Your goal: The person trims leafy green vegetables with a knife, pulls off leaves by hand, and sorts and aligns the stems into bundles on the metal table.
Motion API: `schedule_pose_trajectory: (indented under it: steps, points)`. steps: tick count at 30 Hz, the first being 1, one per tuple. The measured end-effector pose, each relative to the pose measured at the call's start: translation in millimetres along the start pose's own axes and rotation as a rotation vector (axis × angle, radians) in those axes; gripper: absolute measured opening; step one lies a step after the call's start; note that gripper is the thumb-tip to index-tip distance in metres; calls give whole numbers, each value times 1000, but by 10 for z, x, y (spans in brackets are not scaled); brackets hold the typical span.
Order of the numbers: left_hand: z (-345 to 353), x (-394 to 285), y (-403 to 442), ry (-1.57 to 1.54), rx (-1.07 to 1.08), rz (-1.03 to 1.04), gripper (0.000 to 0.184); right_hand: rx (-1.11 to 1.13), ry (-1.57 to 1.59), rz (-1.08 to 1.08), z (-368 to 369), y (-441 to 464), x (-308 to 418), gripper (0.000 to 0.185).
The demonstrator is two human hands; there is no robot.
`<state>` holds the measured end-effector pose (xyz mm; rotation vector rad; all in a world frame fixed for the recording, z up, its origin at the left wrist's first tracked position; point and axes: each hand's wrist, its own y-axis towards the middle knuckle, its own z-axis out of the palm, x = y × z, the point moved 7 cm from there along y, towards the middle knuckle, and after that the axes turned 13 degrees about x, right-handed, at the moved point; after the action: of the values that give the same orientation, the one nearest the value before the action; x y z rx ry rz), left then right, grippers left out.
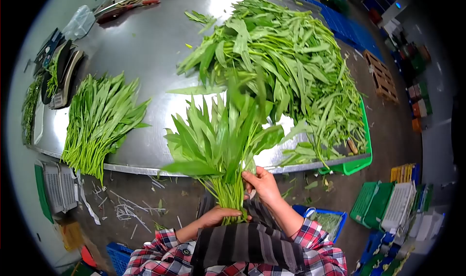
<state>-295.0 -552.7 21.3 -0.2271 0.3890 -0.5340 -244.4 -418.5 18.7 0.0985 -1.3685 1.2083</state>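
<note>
A bunch of water spinach (pixel 208 140) stands upright before me, its leaves fanned out over the steel table's near edge. My left hand (pixel 216 217) is closed around the lower stems, close to my striped apron. Higher up on the right side of the bunch, my right hand (pixel 262 183) pinches stems and a leaf between thumb and fingers. Some of its fingertips are hidden behind the stems. Beyond the bunch lies a large heap of loose water spinach (pixel 286 57). To the left rests a neatly aligned bundle of water spinach (pixel 102 120), stem ends over the table edge.
The steel table (pixel 160 67) has a scale (pixel 63 77) at its left end and a plastic bag (pixel 80 23) behind. A green crate (pixel 361 164) is under the heap's right edge. Stem scraps (pixel 131 210) litter the floor. A blue crate (pixel 330 222) stands low at right.
</note>
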Motion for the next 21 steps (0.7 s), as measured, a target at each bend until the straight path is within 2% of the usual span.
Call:
schedule_pose_trajectory:
  steps: [3, 7, 9, 10, 11, 17, 21]
  points:
    - [-161, 183, -45, -238, -100, -27, 52, -59, 32, 47, -54, 0, -199, 12]
    - [-319, 355, -58, -349, -97, -90, 48, 32, -19, -125, 140, -226, -94, 16]
    - [-300, 316, -63, -286, -109, -46, 43, 114, -123, -135, 205, -345, -137, 21]
    - [-291, 293, -61, -251, -112, -27, 41, 154, -35, -51, 220, -393, -257, 21]
    - [-316, 324, -63, -263, -119, -57, 39, 191, 53, 30, 246, -432, -353, 21]
    - [-431, 457, -102, -253, -162, -160, 35, 241, -132, 59, 221, -499, -388, 13]
    - [-338, 321, -103, -169, -166, -117, 35, 298, -239, -78, 218, -574, -300, 11]
